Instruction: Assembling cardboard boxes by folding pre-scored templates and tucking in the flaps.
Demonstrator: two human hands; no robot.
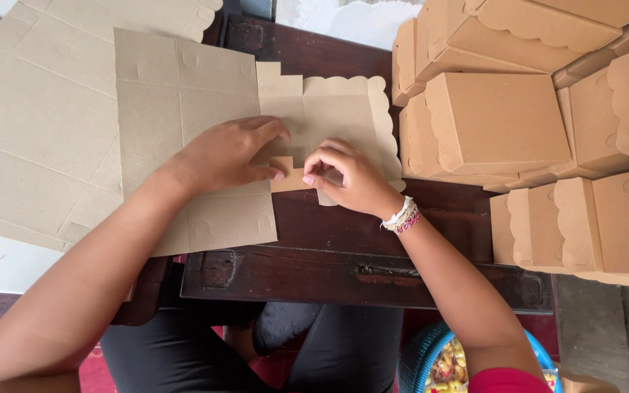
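A flat brown cardboard box blank [183,94] with a scalloped flap lies on a dark wooden table [343,255]. My left hand [223,154] presses flat on the blank's middle, thumb against a small side tab [289,178]. My right hand [347,178] pinches and folds that tab near the blank's lower edge. A beaded bracelet [402,216] is on my right wrist.
A stack of flat cardboard blanks [30,124] lies at the left. Several folded scallop-edged boxes [504,120] are piled at the right. Below the table edge are my knees in dark trousers [314,349] and a blue basket [438,364] with small items.
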